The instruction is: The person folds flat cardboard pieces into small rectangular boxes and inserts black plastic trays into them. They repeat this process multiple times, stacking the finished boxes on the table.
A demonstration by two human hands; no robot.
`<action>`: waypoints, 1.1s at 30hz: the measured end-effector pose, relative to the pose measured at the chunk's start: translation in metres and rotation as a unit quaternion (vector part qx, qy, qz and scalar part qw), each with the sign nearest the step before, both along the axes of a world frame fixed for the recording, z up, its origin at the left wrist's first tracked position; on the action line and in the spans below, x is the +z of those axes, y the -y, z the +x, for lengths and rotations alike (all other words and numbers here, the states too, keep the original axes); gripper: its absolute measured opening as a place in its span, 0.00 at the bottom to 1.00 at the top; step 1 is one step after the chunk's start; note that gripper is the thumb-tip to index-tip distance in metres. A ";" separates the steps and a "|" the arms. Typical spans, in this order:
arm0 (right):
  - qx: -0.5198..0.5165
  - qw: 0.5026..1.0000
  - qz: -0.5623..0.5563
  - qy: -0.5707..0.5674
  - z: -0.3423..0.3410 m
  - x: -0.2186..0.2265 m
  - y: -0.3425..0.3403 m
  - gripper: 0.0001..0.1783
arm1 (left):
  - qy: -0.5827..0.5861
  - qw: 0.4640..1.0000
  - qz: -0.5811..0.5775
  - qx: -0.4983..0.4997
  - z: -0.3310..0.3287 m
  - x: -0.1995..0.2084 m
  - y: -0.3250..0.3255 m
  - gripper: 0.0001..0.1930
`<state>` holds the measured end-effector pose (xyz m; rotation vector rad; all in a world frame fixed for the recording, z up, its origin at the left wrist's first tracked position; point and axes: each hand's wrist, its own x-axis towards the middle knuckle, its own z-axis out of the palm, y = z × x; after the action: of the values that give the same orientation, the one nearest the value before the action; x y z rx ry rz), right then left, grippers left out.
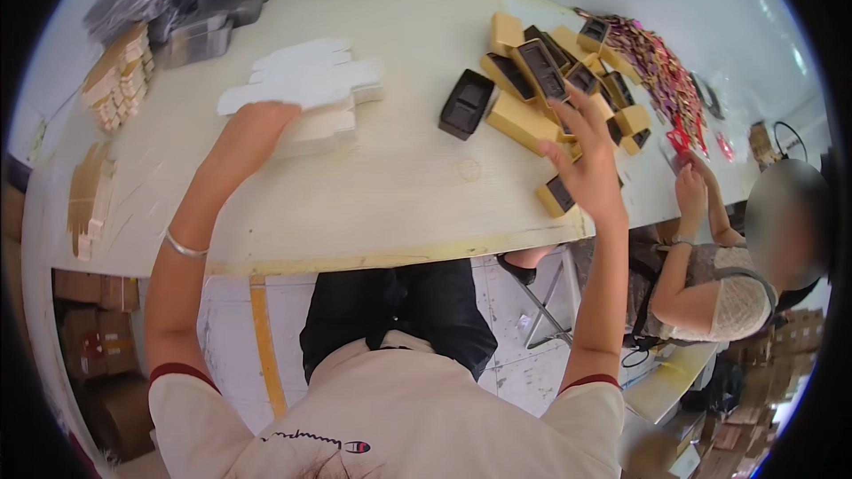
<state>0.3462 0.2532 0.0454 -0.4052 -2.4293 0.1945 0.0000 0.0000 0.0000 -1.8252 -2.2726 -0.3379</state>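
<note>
White cartons touch left hand, fingers bent, grip unclear; gold boxes lie under right hand, fingers spread, empty

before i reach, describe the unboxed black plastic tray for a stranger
On the cream table, find the heap of gold cardboard boxes. At its left edge lies a black rectangular plastic tray. Unlike the boxed black trays nearby, no gold surrounds it.

- We wear a cream shirt with short sleeves.
- Dark red trim edges our sleeves.
- Small dark script crosses our shirt, beside a rounded emblem with red in it.
- We wear a plain silver bangle above our left hand.
- Our trousers are black.
</note>
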 end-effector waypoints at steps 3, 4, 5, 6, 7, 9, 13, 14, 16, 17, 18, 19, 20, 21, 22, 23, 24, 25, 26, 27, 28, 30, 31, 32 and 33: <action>0.034 0.999 -0.013 -0.007 0.006 -0.020 0.038 0.29 | -0.060 0.986 0.156 0.006 0.036 0.016 0.005 0.12; 0.024 1.000 -0.003 -0.017 0.006 -0.028 0.057 0.29 | -0.087 0.972 0.215 -0.042 0.046 0.024 0.003 0.11; 0.021 0.999 0.004 -0.029 0.000 -0.037 0.076 0.30 | -0.120 0.959 0.239 -0.090 0.062 0.028 0.008 0.12; 0.065 0.996 0.016 -0.054 -0.006 -0.048 0.097 0.29 | -0.144 0.945 0.259 -0.141 0.086 0.027 0.015 0.13; 0.112 0.991 0.027 -0.072 -0.008 -0.059 0.115 0.29 | -0.148 0.949 0.223 -0.167 0.114 0.022 0.025 0.14; 0.190 0.970 -0.006 -0.150 -0.006 -0.093 0.135 0.26 | -0.053 0.972 0.134 -0.186 0.158 0.004 0.042 0.14; 0.136 0.971 -0.189 -0.054 0.007 -0.118 0.144 0.20 | 0.282 0.954 -0.003 -0.106 0.166 -0.035 0.047 0.13; 0.087 0.960 -0.259 -0.054 0.003 -0.132 0.146 0.19 | 0.379 0.922 0.018 -0.080 0.165 -0.037 0.036 0.14; 0.029 0.979 -0.202 -0.006 -0.011 -0.128 0.143 0.21 | 0.381 0.924 0.008 -0.034 0.160 -0.041 0.022 0.14; 0.049 0.987 -0.156 -0.002 -0.013 -0.123 0.146 0.23 | 0.288 0.956 0.029 -0.043 0.159 -0.048 0.020 0.14; 0.068 0.992 -0.109 -0.002 -0.016 -0.118 0.147 0.24 | 0.211 0.975 0.051 -0.051 0.159 -0.050 0.019 0.14; 0.086 0.994 -0.061 -0.001 -0.018 -0.115 0.148 0.25 | 0.133 0.987 0.073 -0.059 0.160 -0.051 0.019 0.15; 0.137 0.988 -0.057 0.039 -0.019 -0.114 0.147 0.27 | 0.054 0.992 0.093 -0.066 0.160 -0.052 0.019 0.15; 0.141 0.987 -0.045 0.054 -0.020 -0.115 0.147 0.26 | 0.062 0.994 0.060 -0.066 0.162 -0.051 0.021 0.15; 0.147 0.986 -0.034 0.068 -0.022 -0.117 0.149 0.25 | 0.070 0.995 0.027 -0.066 0.166 -0.048 0.026 0.15; 0.152 0.985 -0.022 0.082 -0.023 -0.120 0.150 0.24 | 0.078 0.995 -0.007 -0.066 0.171 -0.046 0.031 0.14; 0.167 0.983 -0.004 0.081 -0.021 -0.123 0.150 0.23 | 0.081 0.994 -0.003 -0.069 0.176 -0.047 0.040 0.14; 0.179 0.980 0.013 0.079 -0.015 -0.128 0.150 0.23 | 0.085 0.994 0.000 -0.075 0.182 -0.049 0.048 0.13; 0.192 0.978 0.029 0.078 -0.012 -0.131 0.150 0.23 | 0.088 0.993 0.003 -0.082 0.184 -0.052 0.053 0.13; 0.190 0.979 0.017 0.069 -0.013 -0.131 0.152 0.22 | 0.106 0.991 0.019 -0.082 0.181 -0.056 0.055 0.12; 0.189 0.980 0.004 0.060 -0.016 -0.130 0.155 0.21 | 0.125 0.988 0.036 -0.081 0.179 -0.061 0.057 0.12; 0.193 0.979 -0.041 0.057 -0.025 -0.115 0.157 0.15 | 0.176 0.982 0.024 -0.067 0.173 -0.061 0.057 0.11; 0.180 0.977 -0.066 0.098 -0.030 -0.110 0.153 0.13 | 0.208 0.976 -0.004 -0.058 0.165 -0.055 0.051 0.11; 0.166 0.972 -0.090 0.139 -0.036 -0.107 0.149 0.12 | 0.239 0.969 -0.033 -0.048 0.158 -0.053 0.046 0.11; 0.153 0.965 -0.115 0.178 -0.043 -0.104 0.144 0.11 | 0.197 0.979 -0.006 -0.049 0.152 -0.054 0.041 0.11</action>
<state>0.3028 0.1091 -0.0587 -0.1713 -2.8298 0.5865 0.1523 -0.0409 -0.0540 -2.0295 -2.4342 -0.7656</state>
